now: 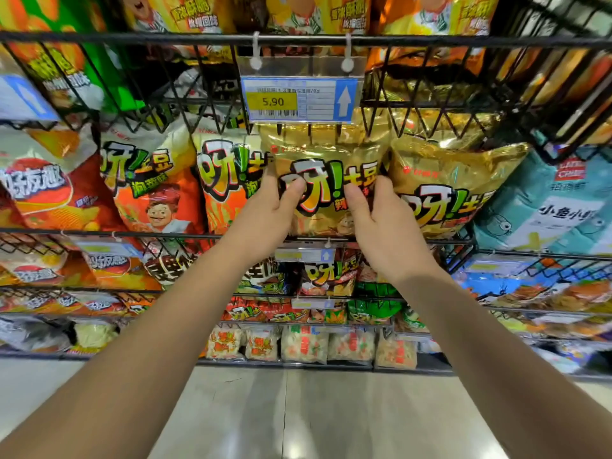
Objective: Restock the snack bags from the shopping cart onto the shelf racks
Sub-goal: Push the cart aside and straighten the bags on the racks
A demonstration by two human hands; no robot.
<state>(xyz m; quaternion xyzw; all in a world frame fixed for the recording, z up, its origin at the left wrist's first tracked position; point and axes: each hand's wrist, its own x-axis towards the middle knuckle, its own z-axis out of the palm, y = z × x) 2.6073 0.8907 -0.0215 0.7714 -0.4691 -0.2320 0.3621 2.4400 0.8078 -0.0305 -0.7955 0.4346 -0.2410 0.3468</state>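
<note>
Shiny gold snack bag (331, 150), bold lettering, in left hand (265, 213) and right hand (381, 220), grip apparently thumb-and-finger.

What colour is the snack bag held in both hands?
Shiny gold, seen in the head view: the bag is held by the left hand and right hand.

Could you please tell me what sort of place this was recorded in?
Most likely a supermarket snack aisle. Black wire shelf racks hold rows of chip bags, a hanging price tag reads 5.90, and the left hand and right hand grip a gold snack bag at one rack.
</note>
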